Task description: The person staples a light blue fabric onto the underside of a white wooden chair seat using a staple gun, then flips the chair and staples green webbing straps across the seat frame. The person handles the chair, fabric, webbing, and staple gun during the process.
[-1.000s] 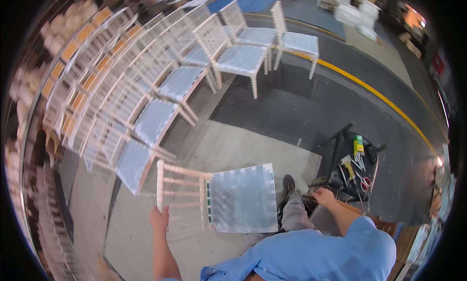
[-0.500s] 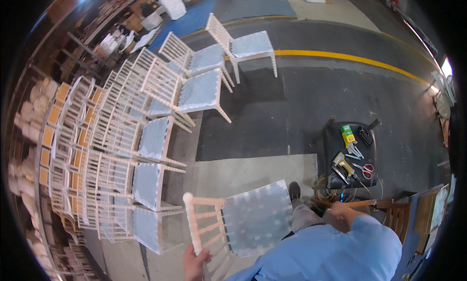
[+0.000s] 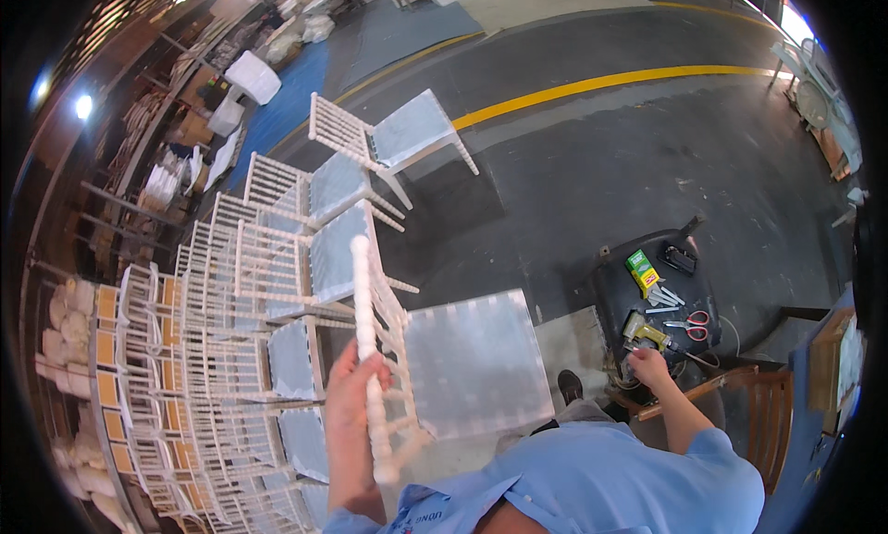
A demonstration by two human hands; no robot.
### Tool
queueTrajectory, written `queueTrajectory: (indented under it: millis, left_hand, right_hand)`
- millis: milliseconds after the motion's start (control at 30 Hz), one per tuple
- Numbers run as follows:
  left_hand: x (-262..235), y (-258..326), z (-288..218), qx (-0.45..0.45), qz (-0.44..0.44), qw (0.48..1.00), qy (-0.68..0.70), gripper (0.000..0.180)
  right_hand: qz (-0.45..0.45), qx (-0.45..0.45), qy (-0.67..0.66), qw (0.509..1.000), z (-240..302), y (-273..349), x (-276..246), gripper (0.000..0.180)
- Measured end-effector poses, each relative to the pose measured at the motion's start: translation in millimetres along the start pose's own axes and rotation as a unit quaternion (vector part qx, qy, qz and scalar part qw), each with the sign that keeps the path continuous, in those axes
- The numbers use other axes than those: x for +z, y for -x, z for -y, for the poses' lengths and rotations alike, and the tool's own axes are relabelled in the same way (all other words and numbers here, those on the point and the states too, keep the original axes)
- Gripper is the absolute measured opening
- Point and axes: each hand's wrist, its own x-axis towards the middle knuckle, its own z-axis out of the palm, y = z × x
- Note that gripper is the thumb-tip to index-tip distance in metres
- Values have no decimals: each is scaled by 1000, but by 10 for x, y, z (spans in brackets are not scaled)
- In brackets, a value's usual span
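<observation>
Head: left grip (image 3: 350, 391) wrapped round chair (image 3: 476, 363); right grip (image 3: 648, 366) at staple gun (image 3: 655, 336), hold unclear.

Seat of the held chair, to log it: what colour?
The seat is pale blue-grey, showing best in the head view.

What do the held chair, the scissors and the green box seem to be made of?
Chair frame: probably wood, pale and matte, from its beaded bars.
Seat: light blue-grey covering, smooth; fabric or plastic, I cannot tell.
Scissors: likely metal blades, greyish; red handles, probably plastic.
Box: likely cardboard, from flat printed sides.
</observation>
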Motion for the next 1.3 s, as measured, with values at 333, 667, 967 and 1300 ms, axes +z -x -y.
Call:
queueTrajectory:
  millis: [333,667,967,1300]
  left_hand:
    - [-656,-2679,-730,75,14,997,11,22]
    - [-442,-4885,-1111,-21,104,974,201,30]
    - [-687,-6192,-1417,-16,135,979,152,36]
    - [-2106,-7087,-1414,-26,94,995,11,56]
  right_hand:
    - [-57,207,-198,956,409,375,761,26]
    - [-32,245,-366,897,1733,587,2249,39]
    - [-36,300,-373,877,2369,-46,2633,41]
    - [-207,292,-402,843,3148,-352,2612,31]
